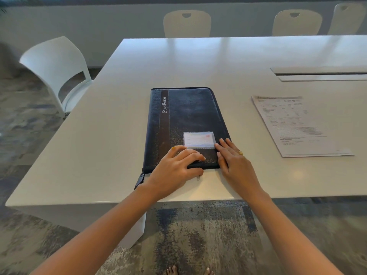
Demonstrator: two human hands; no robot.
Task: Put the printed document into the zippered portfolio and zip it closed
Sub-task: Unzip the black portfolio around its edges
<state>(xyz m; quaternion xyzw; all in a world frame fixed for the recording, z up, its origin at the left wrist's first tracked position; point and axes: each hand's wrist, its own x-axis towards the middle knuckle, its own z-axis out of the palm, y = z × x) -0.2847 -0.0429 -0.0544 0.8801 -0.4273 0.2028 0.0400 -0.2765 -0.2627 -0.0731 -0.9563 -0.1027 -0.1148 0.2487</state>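
Observation:
A dark blue zippered portfolio (186,116) lies closed on the white table (123,108), its cover marked "PortFolio" and bearing a clear card pocket (199,139). My left hand (176,167) grips its near edge, fingers curled on top and thumb against the edge, with a small metal zipper pull (198,177) just under the thumb. Flat on the near right corner rests my right hand (234,161), fingers straight. The printed document (297,126) lies on the table to the right, apart from the portfolio.
A white chair (57,72) stands at the table's left side and other chairs (186,23) line the far side. A cable slot (321,73) is set into the table at the right. The table's near edge runs just below my hands.

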